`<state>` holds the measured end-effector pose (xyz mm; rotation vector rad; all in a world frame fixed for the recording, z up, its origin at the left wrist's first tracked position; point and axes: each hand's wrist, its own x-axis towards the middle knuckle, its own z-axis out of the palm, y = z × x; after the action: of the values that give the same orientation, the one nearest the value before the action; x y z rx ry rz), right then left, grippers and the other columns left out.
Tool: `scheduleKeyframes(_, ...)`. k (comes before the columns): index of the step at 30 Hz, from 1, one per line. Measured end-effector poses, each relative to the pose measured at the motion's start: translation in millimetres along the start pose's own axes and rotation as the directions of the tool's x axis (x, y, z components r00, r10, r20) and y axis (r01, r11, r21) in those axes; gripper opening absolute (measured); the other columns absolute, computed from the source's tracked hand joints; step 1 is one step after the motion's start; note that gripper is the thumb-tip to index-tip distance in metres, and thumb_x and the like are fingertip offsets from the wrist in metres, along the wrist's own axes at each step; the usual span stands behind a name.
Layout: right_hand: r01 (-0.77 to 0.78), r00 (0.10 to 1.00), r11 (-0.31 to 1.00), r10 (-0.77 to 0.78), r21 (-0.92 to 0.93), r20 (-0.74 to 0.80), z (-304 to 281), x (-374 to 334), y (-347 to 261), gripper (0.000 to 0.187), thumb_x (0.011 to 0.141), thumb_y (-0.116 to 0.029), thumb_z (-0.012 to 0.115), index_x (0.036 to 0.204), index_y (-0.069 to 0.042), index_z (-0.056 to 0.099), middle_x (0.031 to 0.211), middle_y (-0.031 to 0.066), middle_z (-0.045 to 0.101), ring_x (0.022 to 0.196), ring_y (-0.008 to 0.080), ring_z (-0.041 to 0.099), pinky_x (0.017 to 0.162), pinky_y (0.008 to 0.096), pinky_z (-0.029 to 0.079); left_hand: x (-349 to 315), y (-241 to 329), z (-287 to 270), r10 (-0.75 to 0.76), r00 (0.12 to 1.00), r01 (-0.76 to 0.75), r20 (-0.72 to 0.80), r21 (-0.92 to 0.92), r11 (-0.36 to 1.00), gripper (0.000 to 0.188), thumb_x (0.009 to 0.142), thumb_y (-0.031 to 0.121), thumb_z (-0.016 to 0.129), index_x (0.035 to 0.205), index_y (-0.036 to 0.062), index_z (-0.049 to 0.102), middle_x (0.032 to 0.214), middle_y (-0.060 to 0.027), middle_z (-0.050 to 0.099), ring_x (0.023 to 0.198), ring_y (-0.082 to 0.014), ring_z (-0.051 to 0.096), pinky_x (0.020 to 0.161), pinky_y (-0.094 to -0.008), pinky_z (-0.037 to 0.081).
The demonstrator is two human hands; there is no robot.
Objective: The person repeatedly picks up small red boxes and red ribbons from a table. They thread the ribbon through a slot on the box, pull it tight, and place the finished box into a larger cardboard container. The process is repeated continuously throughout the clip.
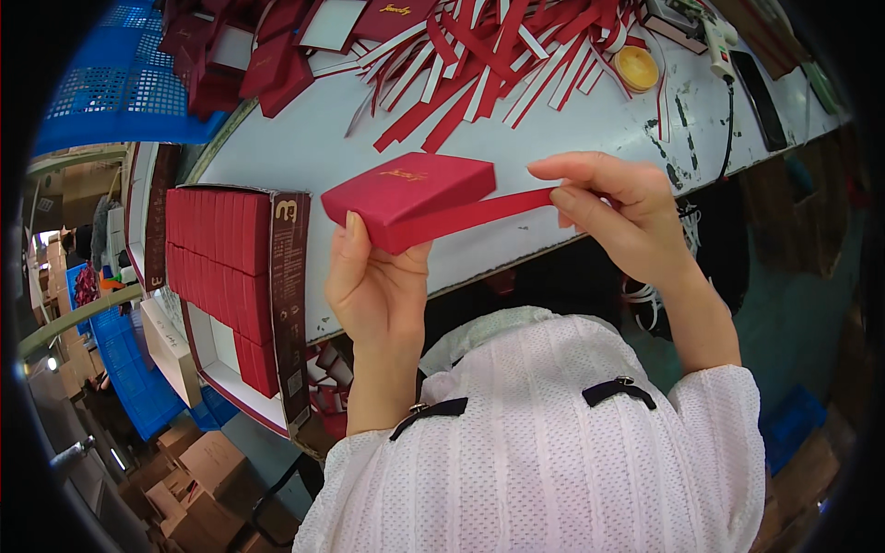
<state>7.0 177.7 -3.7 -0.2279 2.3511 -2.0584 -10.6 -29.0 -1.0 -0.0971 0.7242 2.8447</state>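
A left hand (383,290) clasped a red box (419,189), likely light, stiff, best held by its edges; the right hand (627,217) pinched supple-looking ribbon (479,215) between fingertips.

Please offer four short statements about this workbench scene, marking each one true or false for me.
1. The left hand holds a red box. True.
2. The right hand holds a black pen. False: it pinches a red ribbon running to the box.
3. An open carton with rows of red boxes stands left of the left hand. True.
4. The round yellow container sits inside the carton. False: it is on the table, by the ribbon pile.
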Motion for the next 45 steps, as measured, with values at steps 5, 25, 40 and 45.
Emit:
scheduleKeyframes(5, 0.023, 0.997, 1.000, -0.021, 0.020, -0.069, 8.8, 3.3, -0.9, 0.019, 0.076, 0.001, 0.052, 0.094, 0.000, 0.059, 0.067, 0.0024, 0.056, 0.057, 0.0054, 0.051, 0.051, 0.0164, 0.041, -3.2, 0.8, -2.0, -0.167, 0.985, 0.167, 0.032, -0.377, 0.911, 0.025, 0.085, 0.011, 0.039, 0.106, -0.0035, 0.041, 0.111, -0.0183, 0.047, 0.106, -0.0311, 0.044, 0.091, -0.0486, 0.035)
scheduleKeyframes(25, 0.015, 0.999, 0.982, -0.006, -0.190, 0.049, -3.7, -6.2, -9.5, 0.021, 0.072, 0.002, 0.055, 0.092, -0.003, 0.061, 0.066, 0.0043, 0.059, 0.052, 0.0066, 0.050, 0.044, 0.0178, 0.039, 4.0, -30.5, -2.6, -0.022, 1.000, 0.022, -0.004, 0.098, 0.995, 0.031, 0.087, 0.022, 0.039, 0.110, 0.0003, 0.040, 0.110, -0.0129, 0.048, 0.100, -0.0233, 0.048, 0.086, -0.0390, 0.040)
scheduleKeyframes(40, 0.142, 0.976, 0.960, -0.177, -0.241, -0.130, 1.1, -1.0, -0.4, 0.019, 0.073, 0.001, 0.054, 0.091, -0.002, 0.061, 0.069, 0.0051, 0.059, 0.053, 0.0071, 0.051, 0.045, 0.0179, 0.037, 0.1, -14.7, -2.2, -0.342, 0.935, 0.334, 0.099, -0.572, 0.749, 0.029, 0.087, 0.021, 0.040, 0.100, -0.0032, 0.048, 0.110, -0.0184, 0.048, 0.106, -0.0284, 0.045, 0.093, -0.0463, 0.032)
scheduleKeyframes(45, 0.150, 0.979, 0.966, -0.176, -0.212, -0.107, 19.0, -4.7, -6.6, 0.020, 0.071, 0.002, 0.056, 0.090, -0.002, 0.061, 0.072, 0.0072, 0.060, 0.054, 0.0087, 0.052, 0.046, 0.0188, 0.040, 7.3, -50.4, -3.9, 0.015, 0.992, -0.026, 0.126, 0.081, 0.996, 0.034, 0.087, 0.028, 0.039, 0.106, -0.0003, 0.045, 0.112, -0.0135, 0.048, 0.105, -0.0259, 0.046, 0.091, -0.0404, 0.035)
